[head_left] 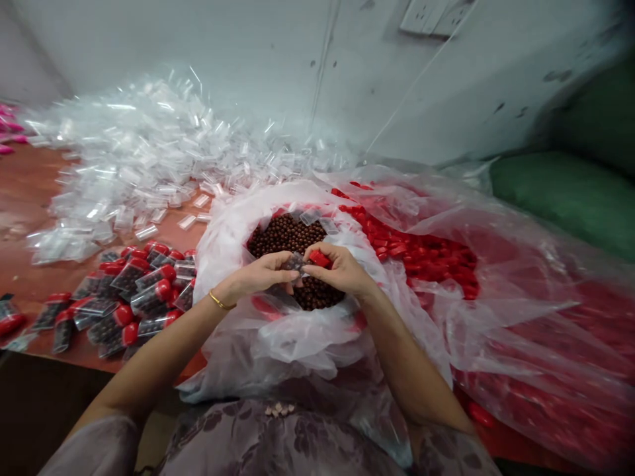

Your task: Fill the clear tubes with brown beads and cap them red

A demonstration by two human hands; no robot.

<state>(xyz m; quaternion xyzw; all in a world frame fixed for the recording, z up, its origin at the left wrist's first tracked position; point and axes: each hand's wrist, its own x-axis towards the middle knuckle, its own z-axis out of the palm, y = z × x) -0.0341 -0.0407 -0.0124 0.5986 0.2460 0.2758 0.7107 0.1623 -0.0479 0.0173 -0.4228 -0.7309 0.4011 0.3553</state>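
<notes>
head view, with everything placed from the bag of brown beads (pixel 292 238), the white plastic bag sitting open at the middle of the picture.

both hands meet right above the open mouth of that bag. the left hand (pixel 262 272) has its fingers curled in, pinching a small clear tube (pixel 296 262) that looks partly filled with dark beads. the right hand (pixel 340 270) is likewise closed at the fingertips, gripping a red cap (pixel 320 258) against the tube's end. tube and cap touch or nearly so; the tube's long axis runs roughly left to right, from one hand toward the other, with the cap at its right end. the two hands are equally near it, one on each end. a thin gold bracelet (pixel 221 303) sits on the left wrist.

right of the bead bag, and touching it, a large clear sack holds loose red caps (pixel 426 254), far too many to count. left of the bag, on the reddish table (pixel 30 192), lies a heap of filled, capped tubes (pixel 133 291); perhaps two dozen, but they overlap and blur, so i can't give a true count. beyond those, up and left of the bag, spreads a big drift of empty clear tubes (pixel 149 152), uncountable. a few more empties (pixel 312 217) rest on the beads themselves, two or three.

one tube and one cap are in hand.
</notes>
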